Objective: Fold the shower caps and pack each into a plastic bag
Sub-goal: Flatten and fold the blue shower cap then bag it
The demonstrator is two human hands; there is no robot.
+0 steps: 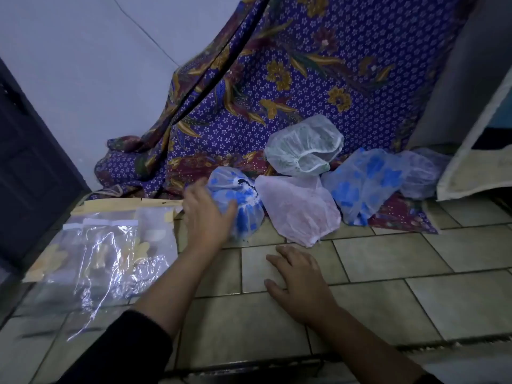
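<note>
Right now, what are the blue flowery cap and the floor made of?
Blue-flowered cap, gripped by the left hand: thin see-through plastic, it seems, crinkled and faintly shiny. Floor: hard beige tiles, probably ceramic, dull sheen, dark grout lines.

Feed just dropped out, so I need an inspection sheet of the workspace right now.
Surface: tiled floor.
Job's things: blue-flowered cap, pink cap, white cap, second blue cap, pale cap; plastic bags lying left.
Clutter: patterned cloth draped behind caps.
Hands: left hand on blue-flowered cap, blurred, grip unclear; right hand flat on floor, fingers straight.
Cables: thin line on wall, cannot tell.
Surroundings: dark door left; pale board right.
</note>
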